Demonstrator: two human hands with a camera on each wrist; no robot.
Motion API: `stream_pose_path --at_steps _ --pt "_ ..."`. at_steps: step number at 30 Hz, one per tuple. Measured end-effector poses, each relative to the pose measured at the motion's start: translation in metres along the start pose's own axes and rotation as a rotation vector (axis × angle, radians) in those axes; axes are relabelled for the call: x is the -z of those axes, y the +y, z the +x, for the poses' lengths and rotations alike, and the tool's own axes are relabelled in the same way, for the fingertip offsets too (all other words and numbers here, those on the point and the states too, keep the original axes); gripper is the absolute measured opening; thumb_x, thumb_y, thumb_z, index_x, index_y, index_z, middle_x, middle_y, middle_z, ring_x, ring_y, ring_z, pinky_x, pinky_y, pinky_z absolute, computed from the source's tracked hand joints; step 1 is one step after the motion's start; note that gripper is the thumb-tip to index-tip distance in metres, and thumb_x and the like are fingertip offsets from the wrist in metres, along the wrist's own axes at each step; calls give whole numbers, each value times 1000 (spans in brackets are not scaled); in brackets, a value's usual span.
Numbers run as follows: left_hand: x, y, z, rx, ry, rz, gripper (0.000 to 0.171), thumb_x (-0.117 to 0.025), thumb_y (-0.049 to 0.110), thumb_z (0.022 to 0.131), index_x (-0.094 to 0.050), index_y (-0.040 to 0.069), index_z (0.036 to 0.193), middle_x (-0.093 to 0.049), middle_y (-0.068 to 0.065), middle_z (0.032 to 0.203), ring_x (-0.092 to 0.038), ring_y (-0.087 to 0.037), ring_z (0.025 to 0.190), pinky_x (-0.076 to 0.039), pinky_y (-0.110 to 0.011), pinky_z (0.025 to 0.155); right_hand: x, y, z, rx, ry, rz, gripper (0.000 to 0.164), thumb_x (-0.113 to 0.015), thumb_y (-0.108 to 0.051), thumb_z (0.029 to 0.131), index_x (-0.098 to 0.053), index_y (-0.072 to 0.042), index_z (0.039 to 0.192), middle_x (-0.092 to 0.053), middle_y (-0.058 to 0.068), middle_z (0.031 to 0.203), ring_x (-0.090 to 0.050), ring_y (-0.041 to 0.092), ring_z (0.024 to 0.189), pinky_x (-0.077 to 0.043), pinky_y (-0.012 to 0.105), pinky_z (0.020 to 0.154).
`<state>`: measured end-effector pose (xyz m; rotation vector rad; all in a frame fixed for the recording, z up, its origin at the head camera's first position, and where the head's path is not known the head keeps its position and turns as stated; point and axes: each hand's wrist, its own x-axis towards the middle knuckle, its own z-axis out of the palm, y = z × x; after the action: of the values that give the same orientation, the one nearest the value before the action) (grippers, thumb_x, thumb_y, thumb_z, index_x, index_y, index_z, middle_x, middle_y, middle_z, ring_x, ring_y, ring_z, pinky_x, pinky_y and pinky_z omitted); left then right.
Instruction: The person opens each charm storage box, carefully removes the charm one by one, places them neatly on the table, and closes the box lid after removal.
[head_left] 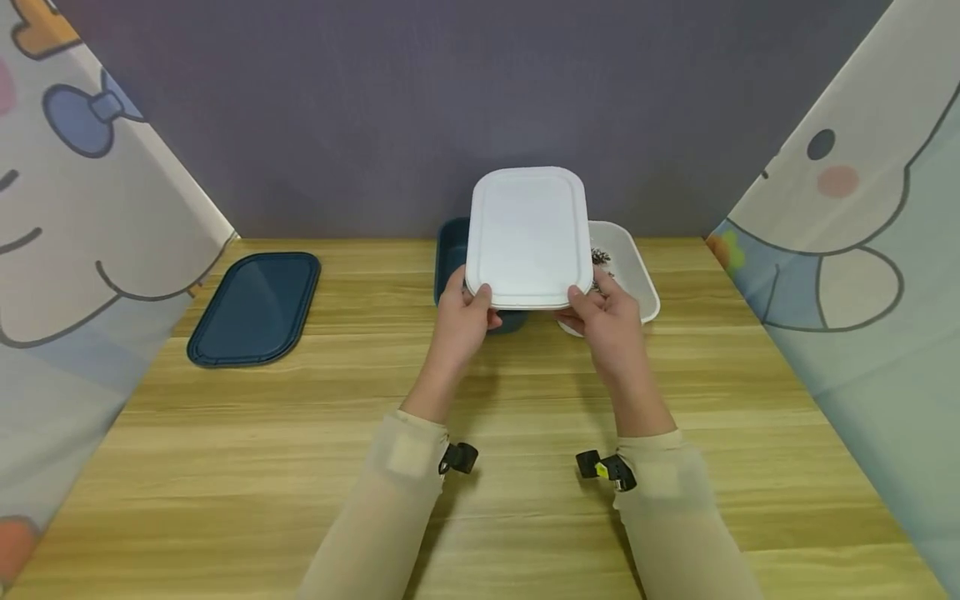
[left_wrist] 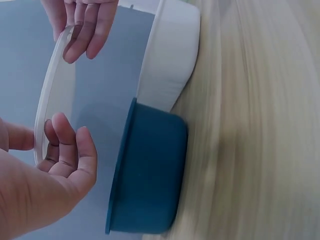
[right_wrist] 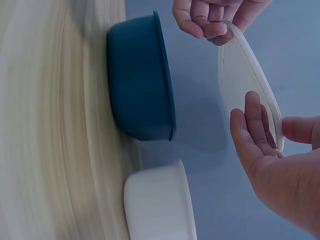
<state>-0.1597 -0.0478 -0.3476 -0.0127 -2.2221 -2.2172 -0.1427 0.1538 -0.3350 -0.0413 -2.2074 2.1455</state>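
Observation:
A white rectangular lid (head_left: 529, 235) with rounded corners is held up in the air by both hands. My left hand (head_left: 459, 323) pinches its near left corner, thumb on top and fingers beneath. At the near right corner my right hand (head_left: 611, 329) grips it the same way. Below the lid stand two tubs side by side: a dark blue one (left_wrist: 150, 170) on the left and a white one (head_left: 633, 279) on the right. The lid hides much of both in the head view. Pine cones (head_left: 600, 257) show inside the white tub.
A dark blue lid (head_left: 255, 308) lies flat at the left of the wooden table (head_left: 525, 517). Behind the tubs rises a grey panel (head_left: 480, 108). Cartoon-printed sheets (head_left: 832, 225) stand along both sides.

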Motion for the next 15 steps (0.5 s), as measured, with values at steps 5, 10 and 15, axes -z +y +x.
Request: stream_pose_path --at_steps 5,10,15 --pt "5 -3 -2 38 2 17 53 -52 15 113 -36 3 162 -63 -12 93 -61 -16 68 -59 -28 76 -7 -2 -2 -13 44 20 60 -53 -10 111 -31 -4 167 -70 28 133 -79 6 90 -64 27 90" --pt "9 -6 -3 49 -12 66 56 -54 17 112 -35 4 163 -63 -14 99 -61 -17 72 -60 -29 78 -12 -4 -5 8 78 43 59 -54 -7 110 -34 -5 166 -65 34 138 -79 7 86 -65 31 88" --pt "12 -9 -7 39 -28 176 64 -56 23 110 -30 4 166 -62 -16 117 -66 -24 85 -58 -30 80 -15 -6 -11 27 64 36 56 -53 -7 111 -38 -7 165 -67 32 137 -79 10 85 -65 30 86"
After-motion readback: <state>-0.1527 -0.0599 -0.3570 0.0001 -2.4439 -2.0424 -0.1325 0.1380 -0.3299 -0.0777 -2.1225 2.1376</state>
